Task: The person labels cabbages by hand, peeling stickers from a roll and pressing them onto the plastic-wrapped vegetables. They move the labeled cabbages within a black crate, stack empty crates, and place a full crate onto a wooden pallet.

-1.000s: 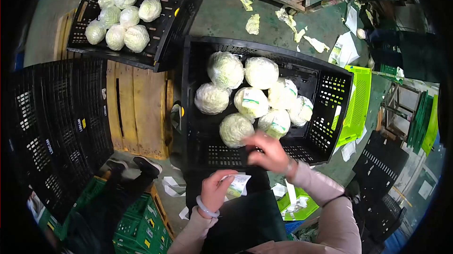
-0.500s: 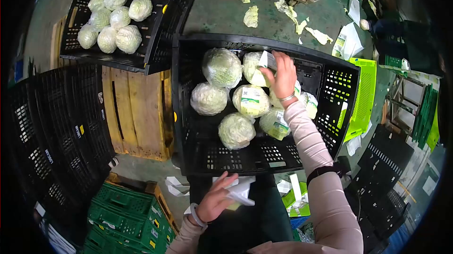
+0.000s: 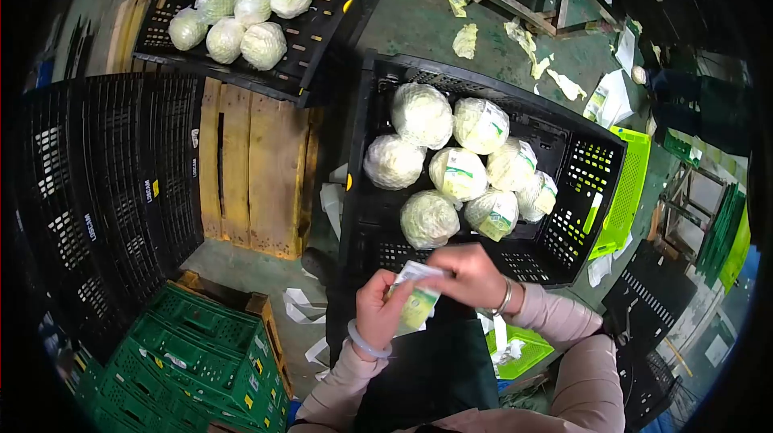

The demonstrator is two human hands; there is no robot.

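Holding a stack of labels (image 3: 419, 298) low before your body, just short of the black crate (image 3: 378, 224) of wrapped cabbages (image 3: 459, 173), you keep its long axis slanting up toward the crate. Your left hand (image 3: 377, 312) clamps the white-and-green stack; your right hand (image 3: 471, 276), fingers curled, pinches its top edge.

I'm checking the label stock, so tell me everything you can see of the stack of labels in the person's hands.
The stack of labels is a small sheaf of thin paper-like slips, white with green print, fanned slightly and tilted. The left hand grips its lower part while the right hand pinches its top edge. It is held above a dark apron, just short of the near wall of the black crate of wrapped cabbages. The print is too small to read.
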